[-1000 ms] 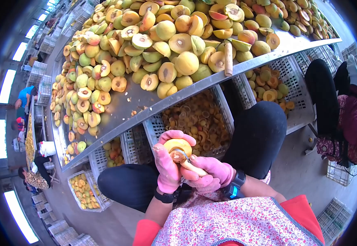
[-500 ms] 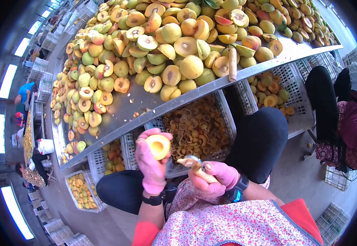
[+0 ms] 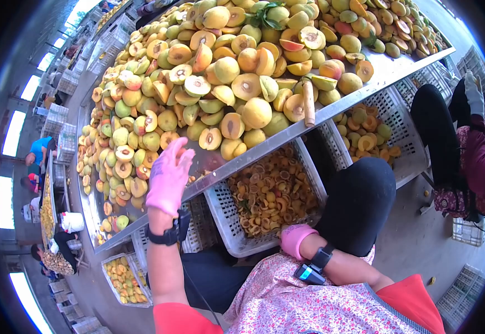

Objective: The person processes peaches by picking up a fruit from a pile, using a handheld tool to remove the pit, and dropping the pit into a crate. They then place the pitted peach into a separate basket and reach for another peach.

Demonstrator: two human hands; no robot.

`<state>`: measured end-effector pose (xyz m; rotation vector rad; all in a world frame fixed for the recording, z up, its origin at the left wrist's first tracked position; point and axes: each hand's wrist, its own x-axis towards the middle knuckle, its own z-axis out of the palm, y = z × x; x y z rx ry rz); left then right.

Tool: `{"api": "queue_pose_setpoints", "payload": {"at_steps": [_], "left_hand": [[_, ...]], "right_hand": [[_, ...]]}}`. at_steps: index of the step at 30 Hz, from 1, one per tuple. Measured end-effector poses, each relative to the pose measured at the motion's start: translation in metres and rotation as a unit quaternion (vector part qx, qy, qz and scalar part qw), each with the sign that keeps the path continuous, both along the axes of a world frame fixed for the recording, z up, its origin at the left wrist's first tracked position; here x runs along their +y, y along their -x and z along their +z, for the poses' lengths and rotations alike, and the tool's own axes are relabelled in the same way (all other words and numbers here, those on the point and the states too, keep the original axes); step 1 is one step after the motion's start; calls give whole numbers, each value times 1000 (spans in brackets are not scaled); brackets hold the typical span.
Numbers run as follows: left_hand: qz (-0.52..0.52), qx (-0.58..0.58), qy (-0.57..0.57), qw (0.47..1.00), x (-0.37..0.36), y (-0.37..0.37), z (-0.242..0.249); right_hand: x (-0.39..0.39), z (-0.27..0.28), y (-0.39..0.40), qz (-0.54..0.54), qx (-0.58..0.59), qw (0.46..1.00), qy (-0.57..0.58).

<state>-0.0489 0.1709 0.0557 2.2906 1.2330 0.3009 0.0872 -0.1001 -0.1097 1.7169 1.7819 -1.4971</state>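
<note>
My left hand (image 3: 170,172), in a pink glove, reaches over the near edge of the metal table (image 3: 231,167) beside the heap of halved fruit (image 3: 181,100). Its fingers are apart and nothing shows in them. Over the near rim of the white crate (image 3: 234,245) is my right hand (image 3: 296,239), also gloved in pink. Its fingers point down and are mostly hidden, and I cannot make out what they hold. Fruit pieces and peels (image 3: 270,195) lie in that crate.
A wooden handle (image 3: 308,104) rests upright against the table's edge among the fruit. Another crate of fruit halves (image 3: 367,133) stands below to the right, and one (image 3: 125,278) at lower left. A co-worker's legs (image 3: 434,128) are at the right.
My left hand has moved up and left to the table, and the fruit half is gone from it. My right hand has lowered to the crate; the tool it held is out of sight.
</note>
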Motion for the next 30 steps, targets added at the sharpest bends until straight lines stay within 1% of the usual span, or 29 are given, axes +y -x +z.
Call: {"api": "queue_pose_setpoints", "payload": {"at_steps": [1, 2, 3, 4, 5, 7, 8, 9, 11, 12, 13, 14, 15, 17, 18, 19, 21, 23, 24, 25, 27, 28, 29, 30], "left_hand": [[9, 19, -4, 1000, 7, -21, 0], [-16, 47, 11, 999, 21, -30, -11], [-40, 75, 28, 996, 35, -38, -28], [-67, 86, 58, 992, 41, -48, -31], [-70, 86, 55, 992, 42, -52, -34], [-30, 62, 161, 984, 44, -59, -35], [-32, 48, 166, 984, 42, -59, -32], [-32, 50, 164, 985, 40, -56, -31], [-23, -45, 79, 996, 31, -47, -29], [-22, -45, 79, 996, 21, -42, -29], [7, -187, 186, 964, 4, -39, -26], [37, -323, 287, 901, -15, -36, -22], [66, -450, 377, 807, -34, -33, -17], [86, -496, 440, 744, -70, -33, -10], [82, -491, 452, 740, -86, -32, -6], [69, -479, 430, 762, -102, -34, -4], [148, -448, 403, 784, -127, -35, -3], [138, -500, 391, 761, -137, -32, -29], [131, -528, 428, 722, -138, -26, -39], [135, -531, 428, 719, -141, -27, -37], [170, -596, 458, 638, -148, -34, -29], [152, -615, 500, 590, -147, -26, -33], [153, -616, 503, 587, -147, -23, -38], [147, -636, 526, 546, -149, -20, -42]], "right_hand": [[0, 10, -1, -2, -1, 1000, -2], [1, 22, -3, -121, 4, 990, -68], [1, 35, -5, -236, 11, 963, -131], [2, 45, -8, -275, 18, 944, -180], [2, 46, -9, -277, 18, 943, -182], [1, 47, -8, -340, 38, 878, -335], [2, 48, -8, -360, 55, 860, -356], [2, 52, -9, -361, 57, 860, -357], [6, 64, -13, -398, 120, 822, -390], [7, 70, -14, -398, 121, 822, -390], [8, 78, -16, -411, 160, 813, -380], [9, 86, -17, -423, 199, 804, -368], [12, 97, -19, -421, 200, 805, -367], [17, 119, -22, -393, 252, 822, -326], [19, 128, -22, -389, 260, 814, -344], [22, 133, -21, -386, 258, 817, -342], [26, 142, -20, -354, 268, 839, -315], [26, 148, -17, -352, 272, 842, -305], [26, 148, -15, -349, 268, 845, -305], [25, 147, -13, -347, 264, 847, -304], [22, 141, -10, -347, 249, 850, -308], [20, 138, -9, -352, 236, 850, -314], [20, 135, -9, -352, 233, 851, -311], [19, 133, -8, -355, 223, 852, -314]]}}
